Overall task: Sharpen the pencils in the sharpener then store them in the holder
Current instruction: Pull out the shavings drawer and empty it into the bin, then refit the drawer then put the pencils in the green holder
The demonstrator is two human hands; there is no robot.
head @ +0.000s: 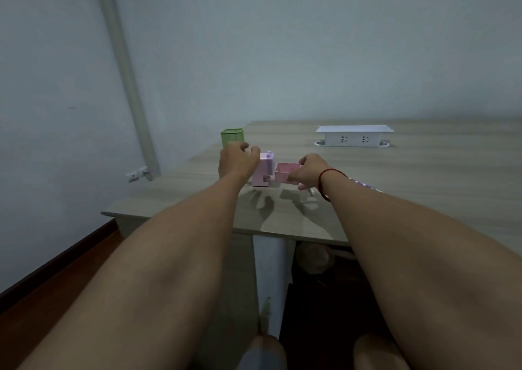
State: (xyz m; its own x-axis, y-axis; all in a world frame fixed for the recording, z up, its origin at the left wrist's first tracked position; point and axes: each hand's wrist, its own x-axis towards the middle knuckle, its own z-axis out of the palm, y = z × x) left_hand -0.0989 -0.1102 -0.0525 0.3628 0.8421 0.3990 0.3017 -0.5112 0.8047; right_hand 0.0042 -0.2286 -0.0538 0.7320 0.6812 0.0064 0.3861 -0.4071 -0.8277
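A pale pink sharpener (262, 172) stands on the wooden table (423, 177). My left hand (237, 160) grips its left side from above. Its pink shavings drawer (285, 172) is out to the right of the body, and my right hand (309, 172) pinches the drawer's near right corner. A green mesh holder (231, 136) stands behind my left hand, near the table's left edge. Patterned purple pencils (364, 184) lie on the table behind my right wrist, mostly hidden by the arm.
A white socket box (354, 136) stands at the back of the table, to the right. The table's left and front edges are close to the sharpener. A wall with a pipe (127, 73) rises at the left. My knees show at the bottom.
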